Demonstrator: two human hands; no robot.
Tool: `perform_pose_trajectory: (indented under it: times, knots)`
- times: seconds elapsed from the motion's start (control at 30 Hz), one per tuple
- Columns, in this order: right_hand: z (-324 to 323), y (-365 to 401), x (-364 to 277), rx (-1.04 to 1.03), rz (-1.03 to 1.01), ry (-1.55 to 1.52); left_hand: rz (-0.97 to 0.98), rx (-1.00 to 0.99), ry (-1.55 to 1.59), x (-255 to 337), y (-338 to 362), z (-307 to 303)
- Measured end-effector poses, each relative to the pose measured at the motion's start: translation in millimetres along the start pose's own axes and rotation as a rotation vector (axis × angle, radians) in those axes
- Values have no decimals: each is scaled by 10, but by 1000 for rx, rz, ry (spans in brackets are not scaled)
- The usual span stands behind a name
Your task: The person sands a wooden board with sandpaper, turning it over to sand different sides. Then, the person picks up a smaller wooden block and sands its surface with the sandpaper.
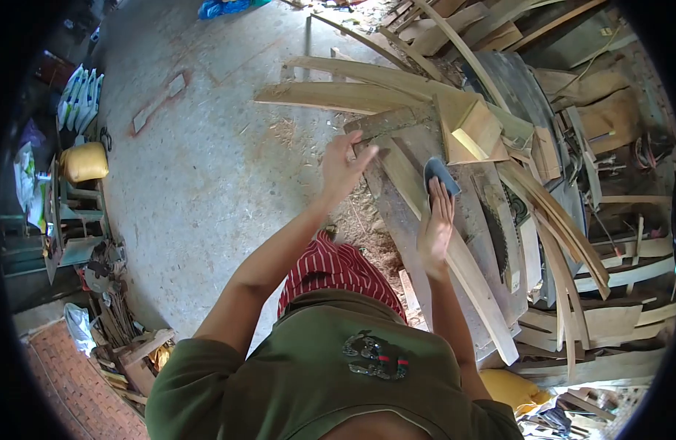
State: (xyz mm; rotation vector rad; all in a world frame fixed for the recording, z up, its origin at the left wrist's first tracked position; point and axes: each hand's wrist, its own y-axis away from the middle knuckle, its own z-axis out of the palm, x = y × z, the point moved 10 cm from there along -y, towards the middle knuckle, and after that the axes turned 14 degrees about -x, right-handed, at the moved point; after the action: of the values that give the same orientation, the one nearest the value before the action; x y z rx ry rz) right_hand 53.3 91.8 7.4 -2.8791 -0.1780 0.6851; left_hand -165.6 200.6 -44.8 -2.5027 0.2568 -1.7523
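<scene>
My left hand (343, 167) grips the far end of a long pale wooden strip (455, 264) that lies along a rough workbench (404, 227). My right hand (435, 224) presses flat on a dark sheet of sandpaper (438, 174), which rests on the strip a little beyond my fingers. The strip runs from my left hand down to the bench's near right corner.
A circular saw blade (493, 227) stands in the bench just right of the strip. A small wooden box (473, 128) sits at the bench's far end. Curved planks and offcuts (572, 242) pile up to the right and behind. Bare concrete floor (206, 161) lies to the left.
</scene>
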Motion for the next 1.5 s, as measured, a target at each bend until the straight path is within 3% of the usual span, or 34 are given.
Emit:
perform_pose_trajectory:
  times: [0.03,0.07,0.13,0.17,0.23,0.33,0.4,0.5,0.57,0.7,0.77,0.83,1.0,1.07,1.13,1.17,1.23,1.27,1.37,1.4,1.5]
  knots:
    - [-3,81,-39,-24,-46,83,129,76,-177,172,-28,46]
    - [13,124,-70,-48,-91,169,130,75,-176,157,-50,134]
    - [60,110,-41,-52,-89,149,-43,98,165,-220,-71,273]
    - [63,90,-37,-35,-59,164,-40,98,160,-263,-106,308]
    - [86,95,-22,-18,-26,165,-152,115,597,-533,-121,367]
    - [106,107,-36,3,-40,190,-121,237,605,-650,-102,253]
    - [97,120,-20,4,-48,186,-307,326,482,-1090,-11,-12]
    - [97,123,-20,-23,-55,181,-426,353,491,-1561,102,-527]
    - [102,115,-32,-29,-49,178,-387,248,-17,-1670,121,-849]
    - [87,92,-89,-93,-7,219,-373,262,-258,-1244,387,-824]
    - [85,68,-141,-151,15,280,-346,-30,-119,-1131,376,-522]
    - [168,-27,-169,-211,51,345,-285,-48,-85,-902,407,-414]
    - [689,-1008,-576,-279,-104,181,-72,-139,90,-579,213,-122]
    - [766,-1276,-640,-306,-90,161,-86,-187,120,-527,111,-74]
    - [936,-1399,-678,-506,-123,129,-85,-237,142,-473,-56,-103]
    - [807,-1363,-649,-384,-255,98,-53,-268,130,-415,-95,-111]
    - [457,-1240,-380,-580,58,-56,-30,-320,114,-371,-135,-136]
    - [428,-1074,-77,-600,134,-52,-43,-315,132,-355,-152,-168]
    - [402,-918,49,-648,271,-26,23,-407,37,-228,-210,-132]
    - [377,-888,12,-666,329,-6,134,-420,-80,-110,-227,-80]
    - [551,-1190,-467,-503,105,164,330,-476,-274,174,-295,94]
